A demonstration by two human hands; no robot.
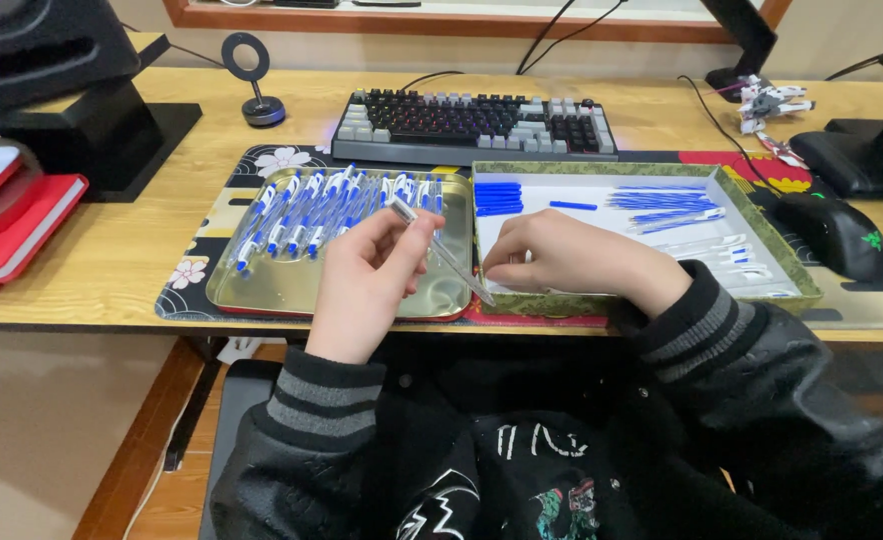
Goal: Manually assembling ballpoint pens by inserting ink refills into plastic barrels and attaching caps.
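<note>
My left hand (370, 275) holds a clear pen barrel (440, 250) slanted down to the right, its tip near the box rim. My right hand (562, 258) rests inside the front left part of a shallow green-rimmed box (652, 303), fingers curled; whether it pinches a small part is hidden. In the box lie blue caps (498, 197), thin blue refills (662, 205) and clear white pen parts (742, 262). To the left, a metal tray (262, 290) carries several assembled blue-and-white pens (312, 210).
A keyboard (474, 125) sits behind the tray and box on a patterned desk mat (187, 275). A black mouse (842, 235) lies right, red notebooks (12, 225) left, a monitor stand (92, 130) at back left, a small toy figure (772, 105) back right.
</note>
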